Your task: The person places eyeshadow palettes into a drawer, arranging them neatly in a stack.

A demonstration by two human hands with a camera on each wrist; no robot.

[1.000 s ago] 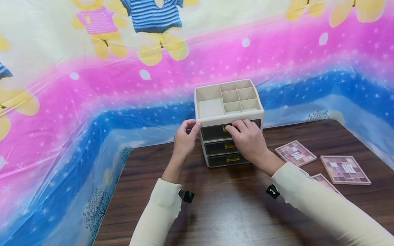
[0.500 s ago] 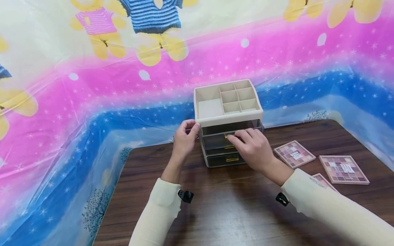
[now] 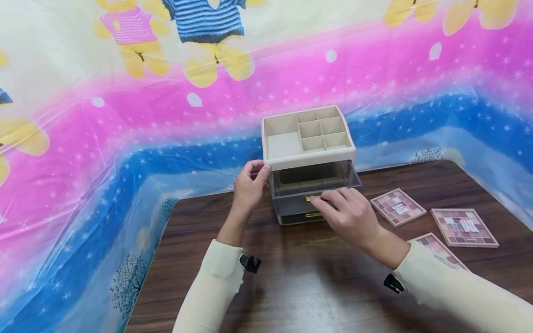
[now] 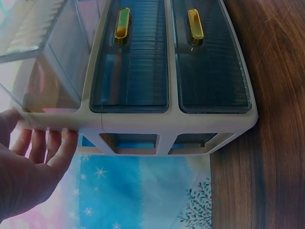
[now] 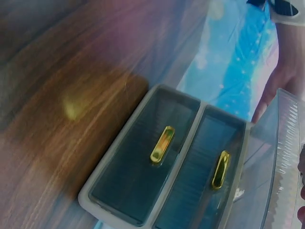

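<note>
A cream drawer organizer (image 3: 310, 160) stands on the table, with an open compartmented top and three dark see-through drawers. Its top drawer (image 3: 285, 204) is pulled out, and the bare inside shows from above. My right hand (image 3: 354, 217) pinches that drawer's gold handle (image 3: 308, 199). At the upper left front corner, my left hand (image 3: 249, 187) grips the frame, thumb in front and fingers along the side. The left wrist view shows those fingers (image 4: 55, 143) against the cream frame. Both lower drawers (image 5: 152, 167) are closed, each with a gold handle (image 5: 220, 170).
Three eyeshadow palettes lie to the right on the wooden table (image 3: 325, 286): one near the organizer (image 3: 398, 208), another farther right (image 3: 465, 226), and a third palette (image 3: 439, 247) partly under the right sleeve. A patterned cloth (image 3: 200, 120) hangs behind and around the table.
My right hand has drawn the top drawer out toward the person, from closed to well extended. My left hand has stayed on the organizer's corner.
</note>
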